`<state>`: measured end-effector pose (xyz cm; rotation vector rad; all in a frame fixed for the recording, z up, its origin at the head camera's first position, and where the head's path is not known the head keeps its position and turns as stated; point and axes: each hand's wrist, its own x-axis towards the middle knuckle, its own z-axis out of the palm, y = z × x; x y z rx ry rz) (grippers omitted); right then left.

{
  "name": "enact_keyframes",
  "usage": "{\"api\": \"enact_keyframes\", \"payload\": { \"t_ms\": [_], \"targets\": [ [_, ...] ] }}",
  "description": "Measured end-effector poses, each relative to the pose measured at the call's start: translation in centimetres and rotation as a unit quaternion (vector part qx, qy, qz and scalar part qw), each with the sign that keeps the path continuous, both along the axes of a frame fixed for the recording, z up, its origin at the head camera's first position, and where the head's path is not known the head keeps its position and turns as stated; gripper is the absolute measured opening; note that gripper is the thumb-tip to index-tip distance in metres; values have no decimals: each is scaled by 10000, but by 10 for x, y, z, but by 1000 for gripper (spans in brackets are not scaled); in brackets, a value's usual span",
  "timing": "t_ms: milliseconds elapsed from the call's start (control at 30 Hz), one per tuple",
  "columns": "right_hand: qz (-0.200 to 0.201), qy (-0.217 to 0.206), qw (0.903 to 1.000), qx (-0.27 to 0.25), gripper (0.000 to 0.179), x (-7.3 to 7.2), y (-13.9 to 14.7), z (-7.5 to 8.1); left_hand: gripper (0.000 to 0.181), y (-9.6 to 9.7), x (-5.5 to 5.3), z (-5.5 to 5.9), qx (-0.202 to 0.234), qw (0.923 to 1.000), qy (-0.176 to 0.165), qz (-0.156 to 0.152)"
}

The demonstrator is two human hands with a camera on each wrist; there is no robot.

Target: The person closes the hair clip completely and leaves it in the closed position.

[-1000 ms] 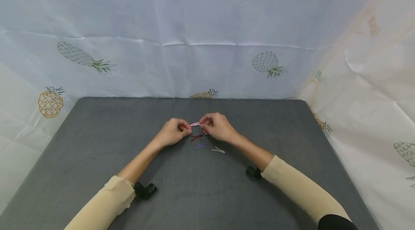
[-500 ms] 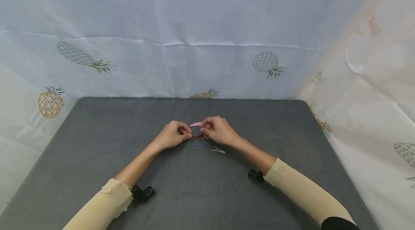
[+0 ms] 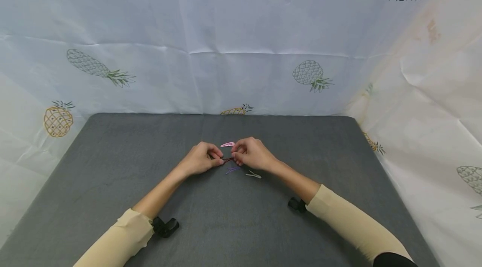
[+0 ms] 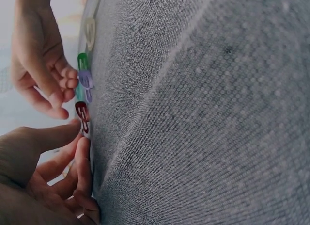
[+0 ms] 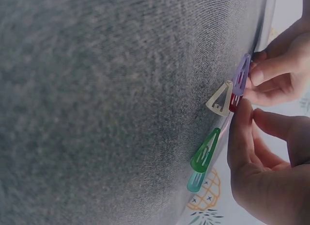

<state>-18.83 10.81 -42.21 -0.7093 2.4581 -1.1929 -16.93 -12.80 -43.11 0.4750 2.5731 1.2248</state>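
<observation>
The red clip (image 3: 227, 159) is located at the grey surface (image 3: 211, 225), toward the far edge and about midway between the side edges. Its ends are met by the left grip (image 3: 200, 159) and the right grip (image 3: 254, 154), presumably so that it can be steadied evenly. In each, thumb and fingers are brought close together; whether the clip is pinched or merely touched cannot be told. The pink clip (image 3: 227, 144) is set nearer the far edge; the purple clip (image 3: 233, 169) and white clip (image 3: 254, 174) are set farther from it, apparently for easy reach. Beyond the far edge, whose corners are rounded, pineapple-printed cloth (image 3: 256, 24) is hung.
</observation>
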Motion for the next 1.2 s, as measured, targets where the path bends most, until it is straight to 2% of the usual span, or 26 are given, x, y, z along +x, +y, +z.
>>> {"api": "enact_keyframes", "payload": {
  "t_ms": [633, 867, 1200],
  "targets": [
    [103, -84, 9997, 211, 11, -2, -4, -4, 20, 0, -1, -1, -73, 10000, -33, 17],
    [124, -313, 9992, 222, 12, -4, -3, -5, 20, -1, -2, -2, -112, 9999, -39, 19],
    [-47, -892, 9958, 179, 11, -8, -2, -4, 20, -1, -1, -3, -101, 9999, -61, 29]
  ]
}}
